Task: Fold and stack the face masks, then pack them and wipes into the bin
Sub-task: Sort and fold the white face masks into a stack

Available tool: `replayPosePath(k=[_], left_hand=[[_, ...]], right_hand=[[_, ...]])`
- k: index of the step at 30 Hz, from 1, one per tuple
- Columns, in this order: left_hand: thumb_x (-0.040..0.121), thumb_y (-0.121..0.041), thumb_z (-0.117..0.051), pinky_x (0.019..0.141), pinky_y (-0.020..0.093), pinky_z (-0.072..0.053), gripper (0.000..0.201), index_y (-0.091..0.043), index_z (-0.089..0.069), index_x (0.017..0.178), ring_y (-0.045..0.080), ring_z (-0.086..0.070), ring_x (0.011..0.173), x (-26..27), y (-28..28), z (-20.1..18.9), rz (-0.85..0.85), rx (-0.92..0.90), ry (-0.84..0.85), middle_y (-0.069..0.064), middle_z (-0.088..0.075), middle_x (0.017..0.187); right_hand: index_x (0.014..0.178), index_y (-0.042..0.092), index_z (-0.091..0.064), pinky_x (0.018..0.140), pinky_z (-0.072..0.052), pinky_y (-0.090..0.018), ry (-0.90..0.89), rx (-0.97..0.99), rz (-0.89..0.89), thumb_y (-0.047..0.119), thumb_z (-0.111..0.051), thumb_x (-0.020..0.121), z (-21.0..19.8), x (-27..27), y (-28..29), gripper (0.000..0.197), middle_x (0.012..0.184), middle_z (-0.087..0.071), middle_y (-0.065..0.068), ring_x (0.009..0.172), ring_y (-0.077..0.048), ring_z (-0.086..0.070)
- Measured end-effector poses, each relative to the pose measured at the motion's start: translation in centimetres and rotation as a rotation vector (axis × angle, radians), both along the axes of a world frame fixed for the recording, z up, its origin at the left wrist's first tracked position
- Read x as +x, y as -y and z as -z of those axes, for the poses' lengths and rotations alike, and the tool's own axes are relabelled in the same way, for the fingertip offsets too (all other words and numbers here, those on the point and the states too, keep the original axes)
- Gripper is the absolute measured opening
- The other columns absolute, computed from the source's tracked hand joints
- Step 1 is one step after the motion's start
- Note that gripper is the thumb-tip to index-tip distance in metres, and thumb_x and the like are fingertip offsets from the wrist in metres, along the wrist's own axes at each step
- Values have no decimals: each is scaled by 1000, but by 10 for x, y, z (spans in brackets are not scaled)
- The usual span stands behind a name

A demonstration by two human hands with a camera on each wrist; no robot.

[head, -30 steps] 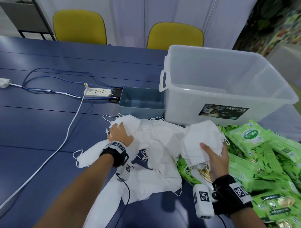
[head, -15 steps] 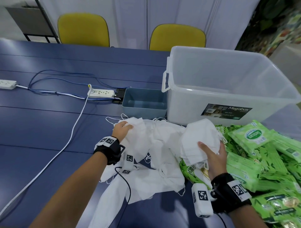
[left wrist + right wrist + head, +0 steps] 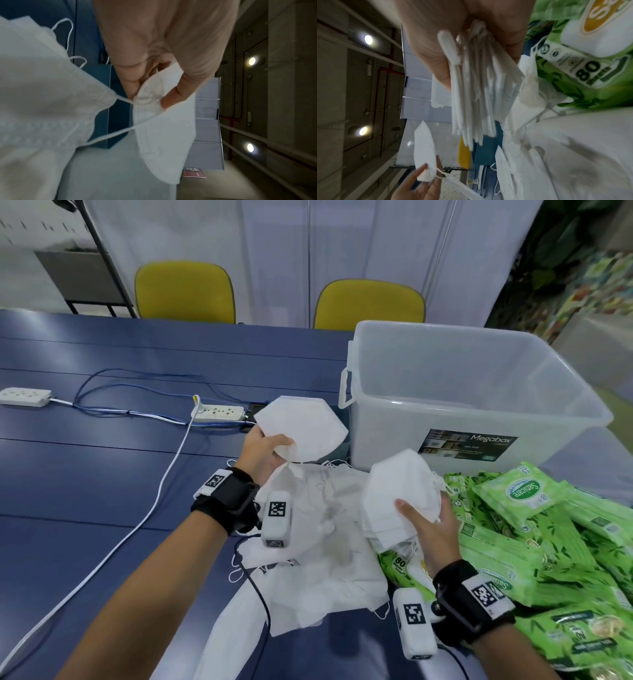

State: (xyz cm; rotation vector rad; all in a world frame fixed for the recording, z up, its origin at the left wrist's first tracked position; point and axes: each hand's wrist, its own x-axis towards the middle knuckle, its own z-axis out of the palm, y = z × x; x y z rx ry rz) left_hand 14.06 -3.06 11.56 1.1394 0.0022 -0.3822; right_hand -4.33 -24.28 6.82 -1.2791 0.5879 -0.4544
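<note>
Your left hand [image 3: 263, 448] pinching one flat folded white mask [image 3: 301, 426] by corner, ear loop dangling; right hand [image 3: 430, 529] gripping thick mask stack [image 3: 397, 494], edges fanned.

Two yellow chairs [image 3: 185, 290] face me across my blue table [image 3: 85, 474]. Two power strips [image 3: 219, 412] lie there, cabled. A small blue-grey box [image 3: 118, 108] sits nearby.
</note>
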Motion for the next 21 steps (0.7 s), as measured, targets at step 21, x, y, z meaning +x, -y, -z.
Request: replayPosePath(k=[21], left_hand=[[75, -5, -77, 62, 21, -53, 41, -8, -58, 111, 17, -63, 82, -53, 40, 15, 205, 391, 92, 7, -66, 96]], right_hand=[[115, 32, -52, 97, -46, -31, 82, -10, 34, 7, -74, 79, -3, 15, -12, 49, 114, -62, 15, 107, -2, -59]])
